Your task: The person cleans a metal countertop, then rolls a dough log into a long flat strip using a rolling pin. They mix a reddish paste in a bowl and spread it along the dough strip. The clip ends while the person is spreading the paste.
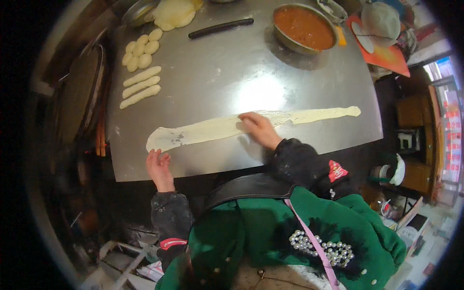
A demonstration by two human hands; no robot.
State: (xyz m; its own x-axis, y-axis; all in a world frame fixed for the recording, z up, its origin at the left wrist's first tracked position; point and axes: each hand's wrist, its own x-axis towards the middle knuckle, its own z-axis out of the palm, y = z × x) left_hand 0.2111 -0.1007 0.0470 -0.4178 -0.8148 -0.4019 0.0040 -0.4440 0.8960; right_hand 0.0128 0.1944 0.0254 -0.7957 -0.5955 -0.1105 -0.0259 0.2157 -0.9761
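A long, thin strip of stretched dough (214, 128) lies across the front of the metal worktop, wide at its left end and narrow at the right, with small holes near the left end. My left hand (159, 166) is at the near edge of the wide end, fingertips on or just over the dough; whether they pinch it is unclear. Fingers bent, my right hand (259, 127) reaches over the strip's middle and touches or hovers just above it. Three dough sticks (141, 90) lie at the left, below a cluster of dough balls (139, 52).
Near the far edge lies a dark rod (221, 28). A metal bowl of reddish-brown sauce (304, 29) stands at the back right, beside an orange-red board (386, 58). Larger flat dough pieces (174, 14) lie at the back left. The metal worktop (203, 87) ends close before me.
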